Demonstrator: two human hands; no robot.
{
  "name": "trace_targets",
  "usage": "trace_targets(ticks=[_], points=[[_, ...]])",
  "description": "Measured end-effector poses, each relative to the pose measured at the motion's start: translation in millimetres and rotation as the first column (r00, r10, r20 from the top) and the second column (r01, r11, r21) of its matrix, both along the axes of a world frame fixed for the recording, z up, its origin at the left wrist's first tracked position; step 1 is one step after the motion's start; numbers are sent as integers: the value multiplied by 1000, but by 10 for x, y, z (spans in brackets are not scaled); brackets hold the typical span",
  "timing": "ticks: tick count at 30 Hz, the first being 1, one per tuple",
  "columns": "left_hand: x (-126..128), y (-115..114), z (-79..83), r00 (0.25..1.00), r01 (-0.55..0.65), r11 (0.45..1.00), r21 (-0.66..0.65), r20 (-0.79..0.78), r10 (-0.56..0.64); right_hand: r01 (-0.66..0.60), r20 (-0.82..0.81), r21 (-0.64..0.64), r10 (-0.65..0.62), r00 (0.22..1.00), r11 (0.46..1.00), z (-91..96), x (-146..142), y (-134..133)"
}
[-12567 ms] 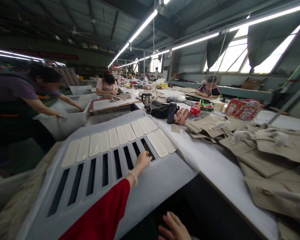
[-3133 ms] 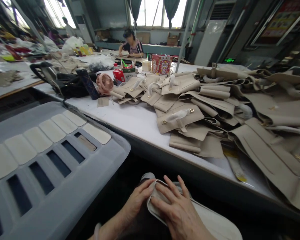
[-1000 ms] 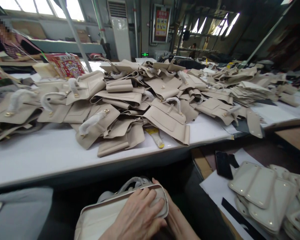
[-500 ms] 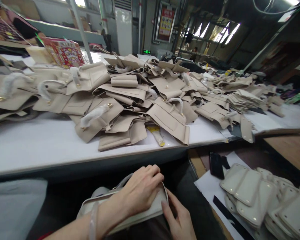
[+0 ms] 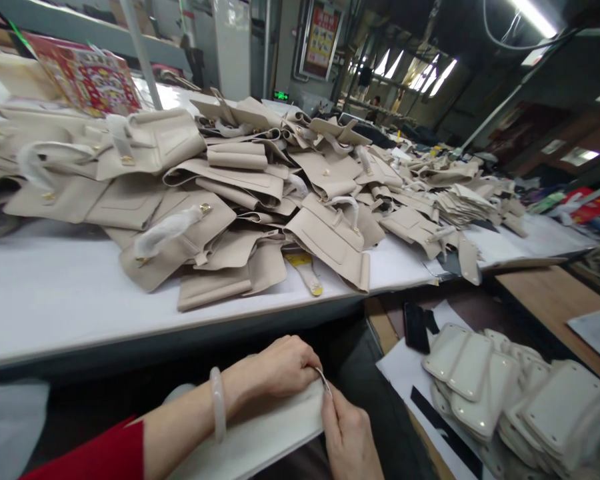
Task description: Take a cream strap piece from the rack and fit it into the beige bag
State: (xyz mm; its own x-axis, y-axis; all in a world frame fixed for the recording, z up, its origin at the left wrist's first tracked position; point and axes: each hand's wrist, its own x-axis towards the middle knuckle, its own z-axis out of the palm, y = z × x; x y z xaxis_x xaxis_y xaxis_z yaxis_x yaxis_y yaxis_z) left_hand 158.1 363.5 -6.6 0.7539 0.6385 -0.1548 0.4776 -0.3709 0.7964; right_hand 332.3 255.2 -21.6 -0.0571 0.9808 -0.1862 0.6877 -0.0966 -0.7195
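Observation:
A pale cream handbag (image 5: 275, 427) lies tilted low in front of me, below the table's front edge. My left hand (image 5: 285, 367) reaches across its top, fingers curled down around the upper edge near the right corner. At that same corner my right hand (image 5: 347, 427) pinches the bag's edge between thumb and fingers. A thin raised rim shows between the two hands. My left fingertips are partly hidden behind the bag. A pale bangle (image 5: 218, 403) circles my left wrist.
Beige unfinished bags (image 5: 325, 233) with wrapped handles lie heaped along the white table (image 5: 45, 293). At right are stacked cream panels (image 5: 485, 380) with small holes, a black phone (image 5: 416, 327) and a dark strip (image 5: 445, 433). Behind stands a red patterned bag (image 5: 90, 80).
My left arm has swung across the handbag, and its red sleeve now shows. The right hand has closed into a pinch on the corner. My view has shifted rightward.

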Motion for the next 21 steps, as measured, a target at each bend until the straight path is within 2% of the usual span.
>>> trace_targets(ticks=[6, 10, 13, 16, 18, 21], points=[[59, 91, -68, 999, -11, 992, -129, -34, 7, 0, -25, -58, -1, 1000, 998, 64, -48, 2], [76, 126, -83, 998, -14, 984, -177, -70, 2, 3, -135, -153, -24, 991, 988, 168, -25, 33], [65, 117, -51, 996, -11, 986, -166, -91, -4, -30, -341, -272, -68, 938, 962, 128, 59, 75], [58, 88, -30, 995, -1, 994, -111, -100, -10, 0, -521, -392, -222, 824, 920, 0, 137, 122], [55, 70, -31, 994, 12, 996, -85, -104, -20, -3, -559, -430, -263, 787, 903, -60, 152, 148], [45, 70, -23, 993, 38, 997, -66, -106, -44, -38, -551, -415, -217, 806, 909, -50, 123, 171]])
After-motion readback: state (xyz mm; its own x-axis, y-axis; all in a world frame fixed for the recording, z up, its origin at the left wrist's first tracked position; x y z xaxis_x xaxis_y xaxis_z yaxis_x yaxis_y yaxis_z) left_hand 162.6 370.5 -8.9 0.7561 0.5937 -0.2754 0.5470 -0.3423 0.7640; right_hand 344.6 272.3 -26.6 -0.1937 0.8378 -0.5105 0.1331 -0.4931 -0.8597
